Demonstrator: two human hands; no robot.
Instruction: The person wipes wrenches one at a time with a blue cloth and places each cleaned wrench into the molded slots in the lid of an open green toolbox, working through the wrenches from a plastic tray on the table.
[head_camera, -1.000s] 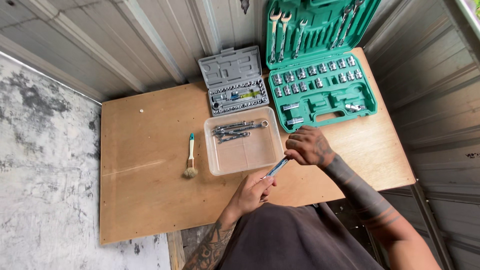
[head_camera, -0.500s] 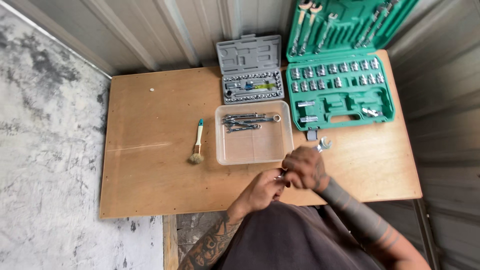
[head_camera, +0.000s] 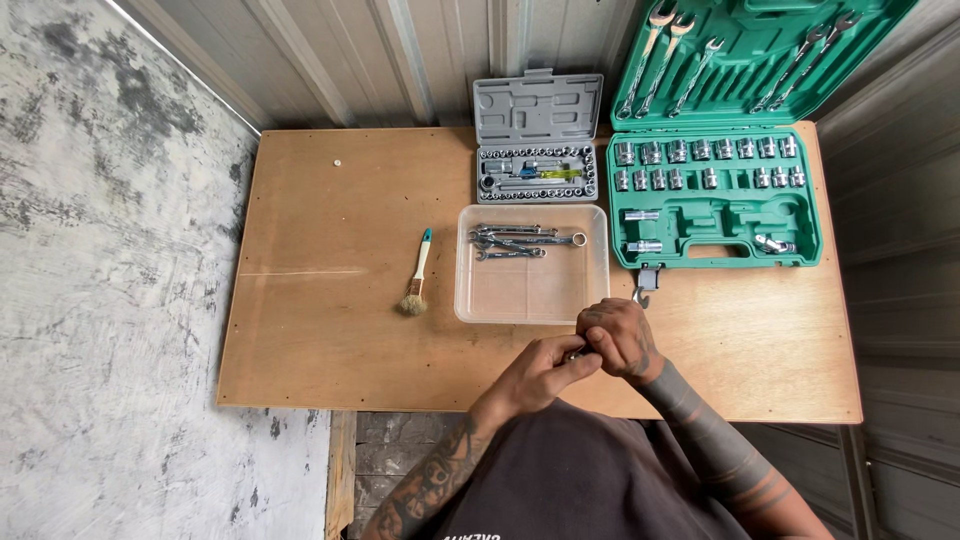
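Head view: both my hands, left (head_camera: 540, 372) and right (head_camera: 618, 340), grip a small metal tool (head_camera: 577, 353) together, working it above the bench (head_camera: 320, 330).

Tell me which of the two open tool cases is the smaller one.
The grey case, at the back of the table just behind the clear plastic tray. The green case to its right is clearly wider and holds larger sockets.
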